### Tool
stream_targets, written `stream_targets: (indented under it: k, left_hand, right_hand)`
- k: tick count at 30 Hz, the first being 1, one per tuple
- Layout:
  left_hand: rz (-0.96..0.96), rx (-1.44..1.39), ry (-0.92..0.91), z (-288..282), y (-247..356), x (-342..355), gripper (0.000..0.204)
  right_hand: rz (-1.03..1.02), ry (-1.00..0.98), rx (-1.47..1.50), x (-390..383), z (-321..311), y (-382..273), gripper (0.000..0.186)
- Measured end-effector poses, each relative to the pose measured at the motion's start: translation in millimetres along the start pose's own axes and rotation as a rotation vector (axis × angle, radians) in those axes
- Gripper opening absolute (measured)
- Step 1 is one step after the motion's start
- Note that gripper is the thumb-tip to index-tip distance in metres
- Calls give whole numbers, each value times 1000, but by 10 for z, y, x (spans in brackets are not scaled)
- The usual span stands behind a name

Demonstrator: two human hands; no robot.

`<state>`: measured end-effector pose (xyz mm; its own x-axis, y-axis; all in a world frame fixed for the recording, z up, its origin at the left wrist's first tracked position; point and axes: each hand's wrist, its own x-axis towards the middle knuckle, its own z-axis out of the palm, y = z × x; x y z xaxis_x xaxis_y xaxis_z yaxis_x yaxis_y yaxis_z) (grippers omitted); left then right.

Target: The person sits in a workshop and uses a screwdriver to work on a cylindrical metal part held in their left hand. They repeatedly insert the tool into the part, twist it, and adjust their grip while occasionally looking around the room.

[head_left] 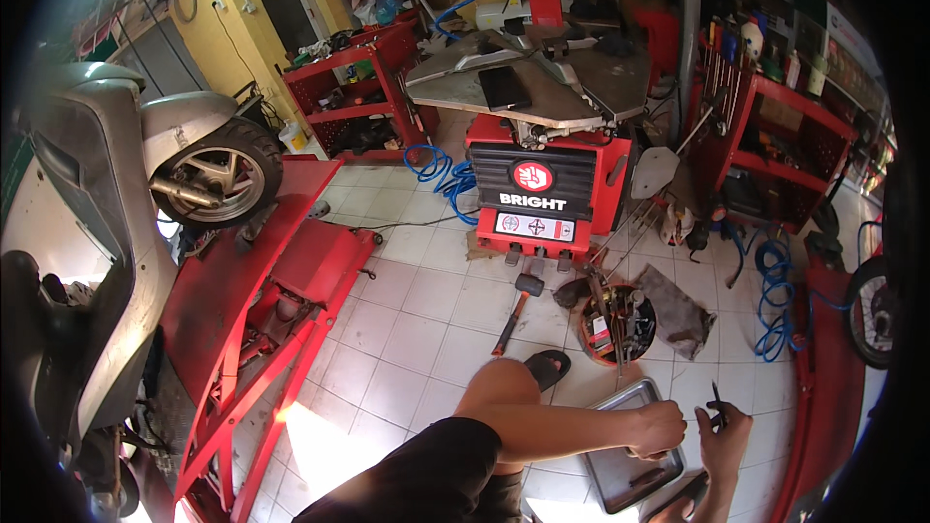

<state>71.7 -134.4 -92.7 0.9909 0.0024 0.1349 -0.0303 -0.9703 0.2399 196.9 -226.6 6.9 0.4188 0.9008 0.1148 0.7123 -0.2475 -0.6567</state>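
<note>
My left hand point(659, 429) is closed in a fist over the right side of a shallow grey metal tray point(598, 470) on the floor. Whatever lies inside those fingers, if anything, is hidden. To its right, my right hand point(727, 441) grips a thin dark pointed tool point(716, 393), its tip upward; the exact kind is too small to make out. A long dark piece point(647, 477) lies in the tray below my left hand. Beyond the tray stands a round red tub point(588, 337) filled with tools and small boxes.
A hammer point(518, 305) and a grey cloth point(675, 310) lie on the tiles. Ahead stands a red tyre-changing machine point(531, 179). A scooter point(116, 261) rests on a red lift point(262, 329) at left. Blue hose point(775, 300) coils at right beside a red tool cart point(775, 155).
</note>
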Motion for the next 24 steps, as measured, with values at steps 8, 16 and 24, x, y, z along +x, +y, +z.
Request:
stream_targets:
  k: [8,16,24]
  left_hand:
    - [7,-39,-37,-94,-10,22,30]
    - [16,-34,-122,-157,-3,9,37]
    - [14,-29,-181,-121,-54,-50,38]
  right_hand:
    - [-4,60,9,14,-56,28,23]
    - [-9,36,103,14,-35,95,14]
    - [-27,-26,-67,-91,-10,42,22]
